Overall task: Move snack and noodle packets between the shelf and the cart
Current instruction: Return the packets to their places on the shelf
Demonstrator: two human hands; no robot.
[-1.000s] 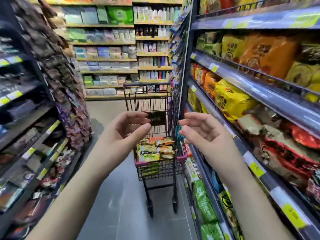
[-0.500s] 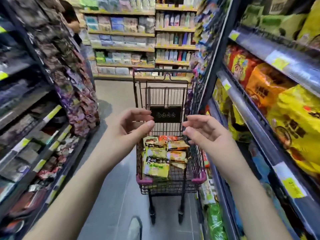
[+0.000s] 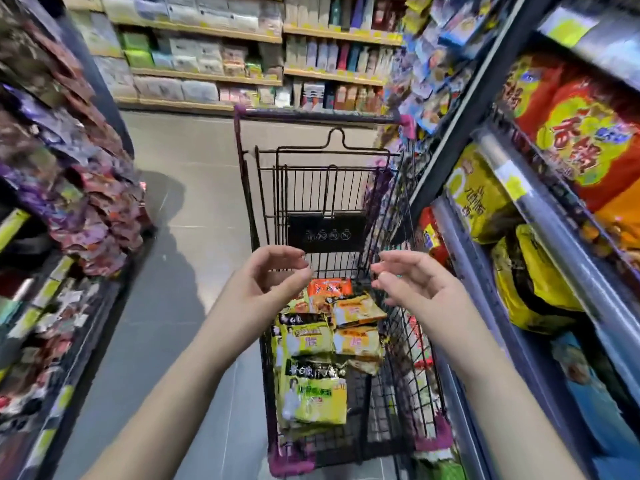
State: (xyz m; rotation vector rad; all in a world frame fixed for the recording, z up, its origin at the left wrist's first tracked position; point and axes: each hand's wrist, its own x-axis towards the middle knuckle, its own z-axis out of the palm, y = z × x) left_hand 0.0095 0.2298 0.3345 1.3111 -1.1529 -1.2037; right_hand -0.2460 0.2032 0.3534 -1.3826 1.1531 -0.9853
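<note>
A black wire cart (image 3: 407, 386) with purple corners stands right in front of me in the aisle. Several noodle packets lie in its basket: yellow-green ones (image 3: 313, 393) nearest me, orange ones (image 3: 356, 311) behind them. My left hand (image 3: 266, 285) and my right hand (image 3: 415, 285) hover side by side above the basket, fingers loosely curled, palms facing each other, holding nothing. The shelf (image 3: 543, 216) on my right carries large yellow (image 3: 479, 199) and orange (image 3: 575, 133) noodle bags.
A rack of hanging dark snack packets (image 3: 79, 188) lines the left side. The cart's handle (image 3: 318, 114) is at its far end. Shelves of boxes and bottles (image 3: 263, 57) close off the aisle behind it. Grey floor (image 3: 187, 174) runs between.
I have come closer to the cart, which now fills the middle of the view. Both hands keep the same empty, half-curled pose and now hang over the basket.
</note>
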